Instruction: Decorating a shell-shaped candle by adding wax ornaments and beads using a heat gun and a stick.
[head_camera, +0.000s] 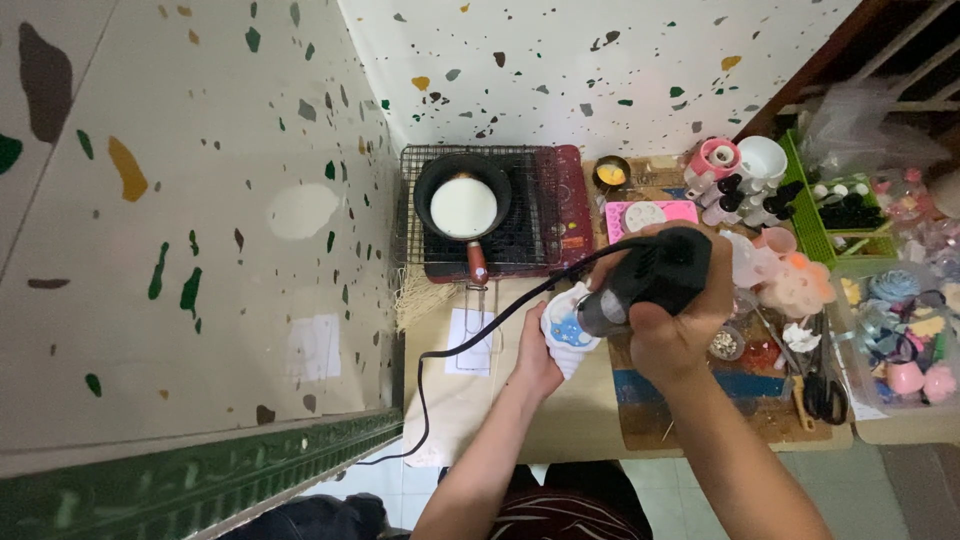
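A small white object with a blue patch (570, 330), shaped like a shell or a cone, is held near the middle of the frame, above the light wooden table (560, 420). It is gripped from below by the left hand (540, 355), whose fingers are curled around its underside; the fingertips themselves are hidden behind the object. Just to the right of it, a black electric heat tool (650, 280) is held by the right hand (675, 325), with the fingers wrapped tightly around its body, and its metal nozzle is pointed at the white object, almost touching it. A black cord (470, 345) is led from the tool down toward the lower left of the frame. Above the hands, in the upper middle, a small black pan with white liquid (463, 205) is set on a wire rack (520, 235) over a dark red cooker (565, 205). On the right side of the frame, a pink mould (650, 215), small bottles (745, 200), black scissors (825, 390) and a clear box of coloured pieces (905, 330) are seen.
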